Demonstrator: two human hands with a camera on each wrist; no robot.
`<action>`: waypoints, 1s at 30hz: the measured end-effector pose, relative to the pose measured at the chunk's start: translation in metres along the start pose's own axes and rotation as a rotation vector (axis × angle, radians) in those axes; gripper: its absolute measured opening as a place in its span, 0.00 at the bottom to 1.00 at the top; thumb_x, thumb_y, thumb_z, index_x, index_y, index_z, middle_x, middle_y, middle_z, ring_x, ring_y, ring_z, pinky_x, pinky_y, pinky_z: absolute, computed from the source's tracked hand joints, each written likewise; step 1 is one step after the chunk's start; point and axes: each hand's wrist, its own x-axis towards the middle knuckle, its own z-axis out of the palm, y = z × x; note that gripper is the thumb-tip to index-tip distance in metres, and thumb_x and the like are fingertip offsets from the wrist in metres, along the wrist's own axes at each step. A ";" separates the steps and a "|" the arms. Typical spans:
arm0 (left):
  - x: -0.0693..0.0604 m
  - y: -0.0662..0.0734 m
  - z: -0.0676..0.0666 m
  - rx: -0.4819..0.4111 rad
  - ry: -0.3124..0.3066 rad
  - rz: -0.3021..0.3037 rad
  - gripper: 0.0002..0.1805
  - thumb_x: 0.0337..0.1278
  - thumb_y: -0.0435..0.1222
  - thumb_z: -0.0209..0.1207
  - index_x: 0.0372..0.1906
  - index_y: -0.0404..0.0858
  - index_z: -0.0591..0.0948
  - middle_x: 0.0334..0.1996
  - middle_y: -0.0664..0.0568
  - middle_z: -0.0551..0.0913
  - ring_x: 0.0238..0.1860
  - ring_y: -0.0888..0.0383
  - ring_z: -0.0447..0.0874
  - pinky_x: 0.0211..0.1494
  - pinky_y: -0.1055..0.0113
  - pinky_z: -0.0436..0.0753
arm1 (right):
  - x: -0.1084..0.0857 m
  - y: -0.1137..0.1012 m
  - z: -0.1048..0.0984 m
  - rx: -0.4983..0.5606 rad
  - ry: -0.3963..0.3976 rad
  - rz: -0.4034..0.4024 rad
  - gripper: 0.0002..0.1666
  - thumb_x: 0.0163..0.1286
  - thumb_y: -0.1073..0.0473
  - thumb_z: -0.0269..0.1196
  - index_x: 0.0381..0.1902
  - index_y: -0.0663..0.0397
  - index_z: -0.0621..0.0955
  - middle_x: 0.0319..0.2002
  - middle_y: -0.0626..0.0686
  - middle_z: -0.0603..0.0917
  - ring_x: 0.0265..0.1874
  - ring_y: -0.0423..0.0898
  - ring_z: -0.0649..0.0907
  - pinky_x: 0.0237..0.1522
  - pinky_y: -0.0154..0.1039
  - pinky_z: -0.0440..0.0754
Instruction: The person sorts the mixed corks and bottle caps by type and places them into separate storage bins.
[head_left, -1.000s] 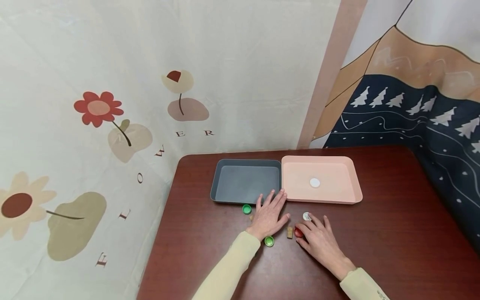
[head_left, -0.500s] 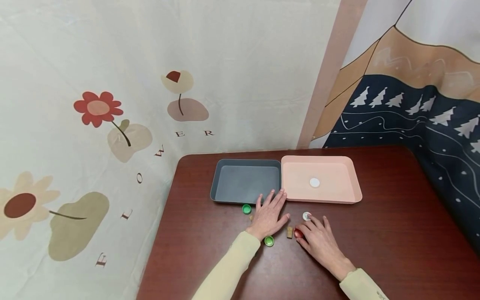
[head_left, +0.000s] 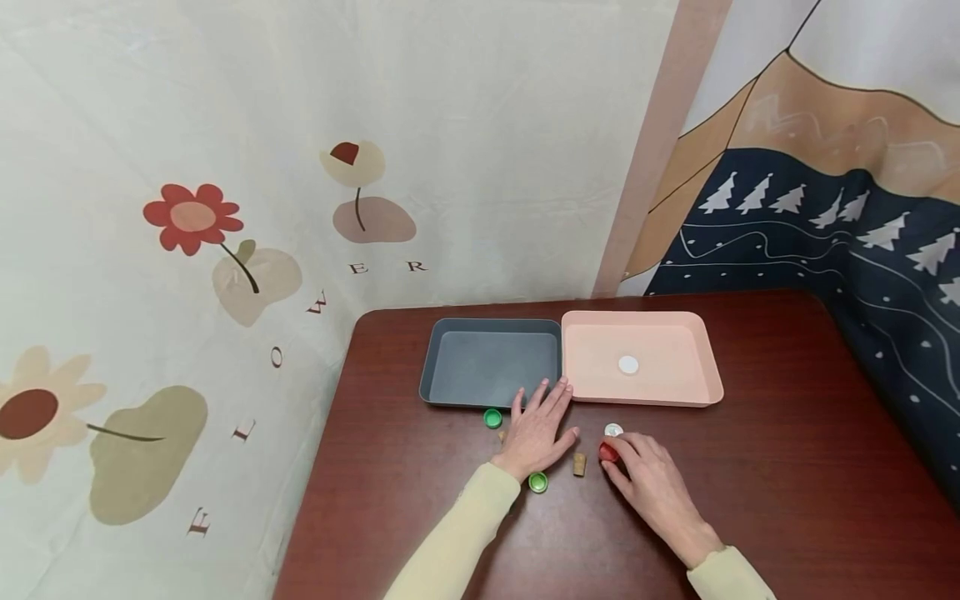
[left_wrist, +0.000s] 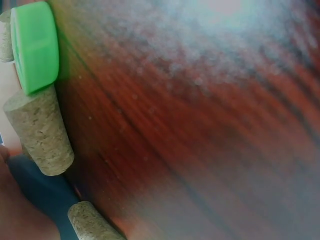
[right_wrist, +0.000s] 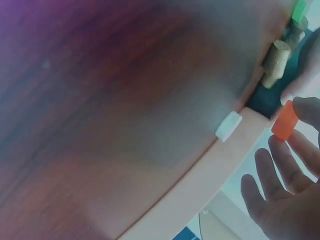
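A red cap (head_left: 608, 452) is pinched between the thumb and fingers of my right hand (head_left: 658, 492); in the right wrist view the cap (right_wrist: 285, 121) looks orange. Just beyond it a white cap (head_left: 613, 430) lies on the table. My left hand (head_left: 534, 435) rests spread out, fingertips at the near edges of the dark tray (head_left: 495, 367) and the pink tray (head_left: 675, 358), holding nothing. Around it are a green cap (head_left: 492, 418), a lighter green cap (head_left: 537, 482), a cork (head_left: 580, 464) and another cork (head_left: 502, 436) partly hidden by the hand.
The two trays stand side by side near the table's back edge. Inside the pink one lies a white disc (head_left: 628, 364). A printed curtain (head_left: 487, 167) hangs behind the brown table (head_left: 810, 467).
My right hand has shifted slightly away from the cork, and the red cap has moved with it towards the white cap. My left hand has stayed in place.
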 end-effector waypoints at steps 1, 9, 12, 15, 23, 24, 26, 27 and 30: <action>0.000 0.000 0.000 0.000 0.000 0.000 0.39 0.76 0.60 0.46 0.83 0.48 0.58 0.83 0.60 0.52 0.82 0.53 0.49 0.77 0.39 0.54 | 0.002 0.000 -0.001 0.006 0.011 0.004 0.23 0.55 0.61 0.79 0.49 0.60 0.86 0.42 0.57 0.84 0.43 0.58 0.83 0.45 0.57 0.82; 0.001 -0.001 -0.001 0.008 -0.025 -0.006 0.40 0.76 0.60 0.45 0.84 0.48 0.57 0.83 0.60 0.52 0.83 0.53 0.48 0.77 0.38 0.54 | 0.019 0.010 -0.014 0.040 0.113 0.064 0.27 0.52 0.66 0.79 0.51 0.64 0.85 0.43 0.59 0.84 0.42 0.59 0.83 0.44 0.55 0.82; 0.001 -0.001 -0.001 0.007 -0.032 -0.009 0.39 0.76 0.60 0.45 0.84 0.49 0.57 0.83 0.61 0.51 0.83 0.53 0.48 0.77 0.39 0.54 | 0.028 0.017 -0.020 0.041 0.157 0.084 0.26 0.52 0.68 0.79 0.51 0.65 0.85 0.43 0.60 0.84 0.43 0.60 0.82 0.45 0.55 0.81; 0.001 0.000 0.000 0.006 -0.031 -0.007 0.39 0.76 0.60 0.45 0.84 0.49 0.57 0.83 0.61 0.51 0.83 0.53 0.48 0.77 0.39 0.54 | 0.035 0.024 -0.025 0.037 0.195 0.104 0.26 0.53 0.69 0.78 0.51 0.65 0.85 0.43 0.62 0.84 0.43 0.61 0.82 0.46 0.56 0.81; 0.000 0.000 0.001 0.000 -0.016 -0.009 0.39 0.76 0.60 0.46 0.83 0.48 0.58 0.83 0.60 0.52 0.82 0.53 0.49 0.77 0.39 0.53 | 0.051 0.048 -0.029 0.031 0.248 0.159 0.23 0.54 0.70 0.77 0.49 0.67 0.85 0.41 0.64 0.84 0.39 0.65 0.82 0.42 0.59 0.79; 0.000 0.000 0.001 0.001 -0.017 -0.009 0.39 0.76 0.60 0.46 0.83 0.48 0.58 0.83 0.60 0.52 0.82 0.53 0.49 0.77 0.39 0.53 | 0.053 0.052 -0.028 0.028 0.248 0.167 0.23 0.55 0.70 0.77 0.50 0.67 0.85 0.41 0.65 0.84 0.39 0.66 0.82 0.42 0.59 0.79; 0.000 0.000 0.001 -0.001 -0.022 -0.011 0.39 0.76 0.60 0.46 0.83 0.48 0.58 0.83 0.61 0.51 0.83 0.53 0.49 0.78 0.39 0.53 | 0.059 0.061 -0.027 0.023 0.245 0.175 0.23 0.55 0.70 0.77 0.49 0.68 0.85 0.40 0.66 0.84 0.39 0.66 0.81 0.42 0.59 0.79; 0.000 0.001 0.001 -0.001 -0.023 -0.010 0.39 0.76 0.60 0.46 0.83 0.48 0.58 0.83 0.61 0.51 0.82 0.53 0.49 0.78 0.39 0.53 | 0.063 0.065 -0.027 0.020 0.238 0.181 0.23 0.56 0.69 0.77 0.50 0.68 0.85 0.40 0.66 0.84 0.39 0.66 0.81 0.42 0.59 0.79; 0.000 0.001 0.001 0.001 -0.031 -0.012 0.39 0.76 0.60 0.45 0.84 0.49 0.57 0.83 0.61 0.51 0.83 0.53 0.48 0.78 0.39 0.52 | 0.073 0.077 -0.027 0.012 0.196 0.203 0.22 0.57 0.69 0.76 0.50 0.69 0.85 0.41 0.67 0.83 0.39 0.67 0.81 0.44 0.60 0.79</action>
